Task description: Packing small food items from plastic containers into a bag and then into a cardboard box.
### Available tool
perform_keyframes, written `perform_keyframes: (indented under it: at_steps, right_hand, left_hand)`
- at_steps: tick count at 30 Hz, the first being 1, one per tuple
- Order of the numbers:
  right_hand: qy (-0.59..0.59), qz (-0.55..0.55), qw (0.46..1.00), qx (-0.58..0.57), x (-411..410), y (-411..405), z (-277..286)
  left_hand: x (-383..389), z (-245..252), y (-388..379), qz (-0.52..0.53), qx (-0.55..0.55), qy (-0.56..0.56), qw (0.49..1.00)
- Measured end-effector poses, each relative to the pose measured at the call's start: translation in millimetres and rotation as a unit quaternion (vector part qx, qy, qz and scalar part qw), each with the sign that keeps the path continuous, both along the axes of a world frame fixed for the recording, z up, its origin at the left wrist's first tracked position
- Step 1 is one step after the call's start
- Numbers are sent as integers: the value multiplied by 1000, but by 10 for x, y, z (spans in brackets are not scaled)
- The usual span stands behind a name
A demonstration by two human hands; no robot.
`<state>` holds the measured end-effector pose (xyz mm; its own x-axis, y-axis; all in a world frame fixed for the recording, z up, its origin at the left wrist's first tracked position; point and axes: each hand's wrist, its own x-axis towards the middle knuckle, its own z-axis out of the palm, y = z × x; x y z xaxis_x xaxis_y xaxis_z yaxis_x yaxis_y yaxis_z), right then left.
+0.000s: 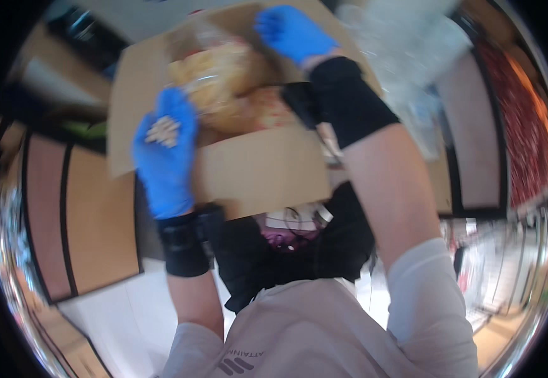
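In its blue glove, my left hand [167, 146] lies palm up at the left side of an open cardboard box [264, 165]. A small heap of pale, bean-sized pieces [163, 132] rests on that palm. Inside the box are clear plastic bags of yellowish contents [219, 78], some with red print. My right hand [295, 33], also gloved in blue, is over the far right part of the box with its fingers curled. Blur hides whether anything is between those fingers.
Crumpled clear plastic [406, 56] lies right of the box. Red shiny material [515, 127] is farther right. A tan panel with black edging [101, 217] stands at the left. Black bands with dark devices [186, 238] wrap both wrists.
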<state>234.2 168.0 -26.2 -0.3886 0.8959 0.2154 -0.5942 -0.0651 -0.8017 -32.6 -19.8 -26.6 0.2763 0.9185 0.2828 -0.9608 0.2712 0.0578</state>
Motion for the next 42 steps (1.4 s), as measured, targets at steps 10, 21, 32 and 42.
perform_keyframes:
  at_steps: [10,21,32,42]
  right_hand:
    - [-39,-215,975,48,1667,-1656,983]
    - [-783,-250,553,134,1829,-1306,-716]
    - [-911,30,355,207,1616,-734,-882]
    - [-759,-110,573,288,1680,-910,-863]
  left_hand:
    - [10,-25,34,15,27,60,998]
    - [-31,41,-46,18,5,78,997]
    - [100,92,-208,62,-47,31,997]
    - [89,138,-350,21,-48,39,998]
